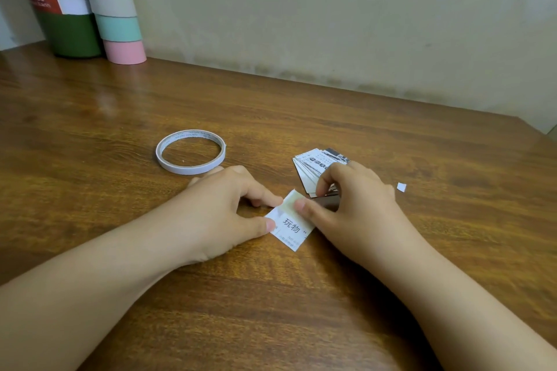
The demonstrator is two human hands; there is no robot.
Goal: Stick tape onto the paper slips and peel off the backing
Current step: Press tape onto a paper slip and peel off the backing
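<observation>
Wooden table (pixel 301 295) carrying all items, with a pale wall (pixel 331 9) behind it; every position below is given relative to the tape roll (pixel 190 151), which lies flat near the table's centre. Far behind and to the left of the roll, against the wall: a dark green cylinder (pixel 64 9) with a red-and-white label, touching a stack of pastel tubes (pixel 116 9) in purple, grey, mint and pink. In front of the roll and just beside its near edge: the left hand (pixel 223 211), fingers curled, thumb and index fingertip pressing the left edge of a printed paper slip (pixel 291 227). The slip lies flat on the table in front and to the right of the roll. Its far end bears a pale strip of tape (pixel 291 200), on which the right hand (pixel 355 208) presses its thumb; the remaining right fingers curl down onto a fanned pile of slips (pixel 316 164), right of the roll, and hide its near part. Farthest right of the roll: a small white scrap (pixel 401 187), apart from the hand.
</observation>
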